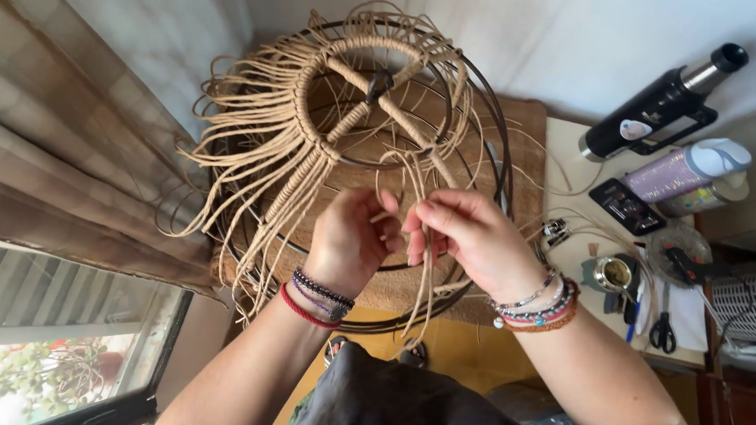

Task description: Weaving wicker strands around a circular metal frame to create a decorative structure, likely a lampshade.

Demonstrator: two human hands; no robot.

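Head view, item one: my left hand [349,239] and right hand [464,230] pinch beige cords [403,199] at centre, seemingly mid-knot. Wire frame [498,148] with wrapped ring [304,80] sits at twelve o'clock. Next move needs even tension. Scissors [662,328] at four o'clock.

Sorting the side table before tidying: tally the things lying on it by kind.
Black flask: 1
Purple bottle: 1
Black phone-like device: 1
Scissors: 1
Metal cup: 1
Total: 5, as far as the clutter shows; smaller items on the table are too unclear to count.
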